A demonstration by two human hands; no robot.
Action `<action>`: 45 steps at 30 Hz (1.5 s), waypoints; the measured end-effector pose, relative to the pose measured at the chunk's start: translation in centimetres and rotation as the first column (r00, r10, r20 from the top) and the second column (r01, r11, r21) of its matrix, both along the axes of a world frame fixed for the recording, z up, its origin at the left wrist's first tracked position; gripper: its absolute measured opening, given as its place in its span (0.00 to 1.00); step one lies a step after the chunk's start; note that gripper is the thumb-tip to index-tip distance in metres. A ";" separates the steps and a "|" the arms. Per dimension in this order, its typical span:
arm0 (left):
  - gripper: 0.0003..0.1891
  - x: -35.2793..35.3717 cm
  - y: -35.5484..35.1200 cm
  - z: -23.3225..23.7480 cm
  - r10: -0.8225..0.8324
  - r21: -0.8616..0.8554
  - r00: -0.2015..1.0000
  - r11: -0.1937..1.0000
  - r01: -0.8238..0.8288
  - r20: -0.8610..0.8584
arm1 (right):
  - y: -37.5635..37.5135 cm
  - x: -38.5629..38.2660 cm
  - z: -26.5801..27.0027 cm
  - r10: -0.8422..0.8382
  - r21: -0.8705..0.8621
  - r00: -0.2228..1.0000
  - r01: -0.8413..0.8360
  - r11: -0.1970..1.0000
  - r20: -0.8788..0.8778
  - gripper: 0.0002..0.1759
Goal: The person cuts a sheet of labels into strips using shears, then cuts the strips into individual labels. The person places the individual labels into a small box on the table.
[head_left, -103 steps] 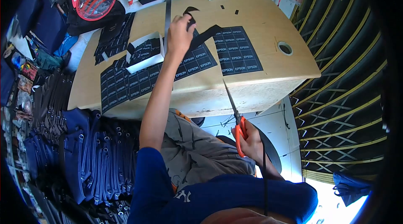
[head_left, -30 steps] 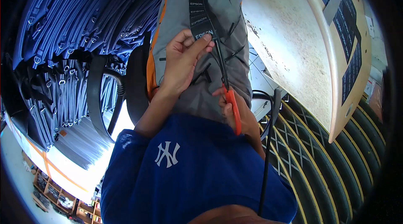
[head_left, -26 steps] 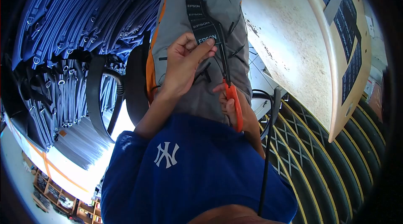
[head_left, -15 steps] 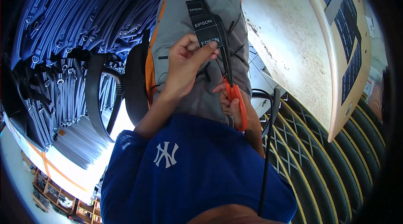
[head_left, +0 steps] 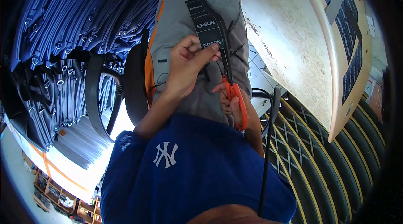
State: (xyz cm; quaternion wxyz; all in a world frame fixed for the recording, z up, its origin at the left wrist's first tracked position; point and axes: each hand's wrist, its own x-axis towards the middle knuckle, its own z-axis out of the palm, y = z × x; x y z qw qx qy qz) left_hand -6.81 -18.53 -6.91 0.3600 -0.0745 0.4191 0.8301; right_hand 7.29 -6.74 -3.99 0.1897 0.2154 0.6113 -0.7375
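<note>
A black strip of woven labels (head_left: 205, 24), printed "EPSON" in white, is pinched between the thumb and fingers of my left hand (head_left: 189, 58). It rises from the fingers over my lap, with its top part bent. My right hand (head_left: 233, 104) grips a pair of scissors (head_left: 237, 102) by the orange handles. The dark blades point up and away from me along the right edge of the strip, close beside my left fingertips.
Bundles of navy straps with metal rings (head_left: 84, 14) hang at the left. A pale board (head_left: 289, 43) slants at the right, with more label strips (head_left: 346, 31) on its far side. Ridged black and yellow material (head_left: 331, 165) lies below it. A dark cord (head_left: 266, 157) runs past my right side.
My left hand has shifted slightly to the right, and the label strip has bent more near its top. The right hand and scissors stay almost where they were.
</note>
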 end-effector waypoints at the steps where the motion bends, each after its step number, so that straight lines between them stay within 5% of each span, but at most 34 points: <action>1: 0.04 0.0 0.0 -0.1 -0.001 0.006 1.000 1.000 0.001 -0.004 | 0.0 0.0 0.0 -0.006 -0.018 1.000 0.006 1.000 0.003 0.40; 6: 0.04 -0.1 0.1 -0.1 -0.004 0.007 1.000 1.000 0.004 -0.003 | -0.2 -0.1 0.1 -0.011 -0.049 1.000 0.012 0.999 0.011 0.47; 23: 0.05 -0.6 -0.1 -0.2 -0.035 -0.009 0.997 0.999 0.036 0.074 | 0.2 -0.8 1.2 0.041 0.039 0.986 -0.048 0.998 0.159 0.37; 29: 0.04 -1.4 0.3 1.0 -0.019 -0.158 0.994 0.987 0.036 0.110 | 0.3 -0.5 1.3 0.038 0.040 0.988 -0.044 0.998 0.150 0.34; 33: 0.05 -2.1 0.7 0.2 0.046 -0.158 0.999 0.986 -0.048 -0.013 | 0.5 -0.4 1.5 0.056 0.023 0.988 -0.060 0.998 0.147 0.34; 35: 0.05 -2.0 1.1 0.1 0.078 -0.172 0.994 0.981 -0.090 -0.075 | 0.7 -0.3 1.3 0.119 0.059 0.980 -0.130 0.990 0.161 0.24; 37: 0.04 -1.9 1.3 0.1 0.099 -0.174 0.974 0.975 -0.136 -0.206 | 0.6 0.0 0.6 0.123 0.088 0.990 -0.129 0.988 0.074 0.25; 45: 0.04 -0.9 1.3 0.2 0.015 -0.249 0.958 0.964 -0.090 -0.288 | 0.0 0.6 -0.7 0.082 0.066 0.987 -0.073 0.995 -0.138 0.34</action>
